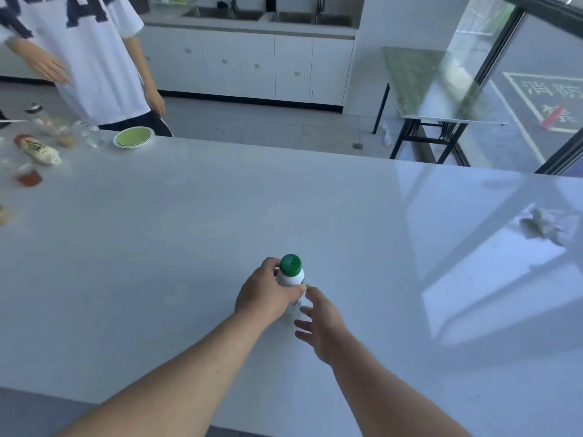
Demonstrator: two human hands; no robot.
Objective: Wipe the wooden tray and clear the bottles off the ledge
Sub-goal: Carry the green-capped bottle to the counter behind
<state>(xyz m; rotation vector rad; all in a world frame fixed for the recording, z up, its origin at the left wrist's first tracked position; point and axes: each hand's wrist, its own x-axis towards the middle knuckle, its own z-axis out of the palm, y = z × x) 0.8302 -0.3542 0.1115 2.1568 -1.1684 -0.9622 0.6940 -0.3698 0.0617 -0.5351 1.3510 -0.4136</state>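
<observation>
The counter [157,247] looks like smooth, pale stone, glossy enough at the right to mirror the window. The bottle [291,280] seems white plastic with a matt green cap [291,264]. Far right, a table top [441,89] is shiny metal. Crumpled paper [547,227] lies at the right. The plate [134,137] looks glazed.

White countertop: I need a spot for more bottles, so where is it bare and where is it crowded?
The white countertop is bare between the green-capped white bottle, gripped by the left hand, and the green plate. Also bare right of the open right hand, short of the crumpled white cloth. Crowded: the far-left corner's jars and lying bottle.
</observation>
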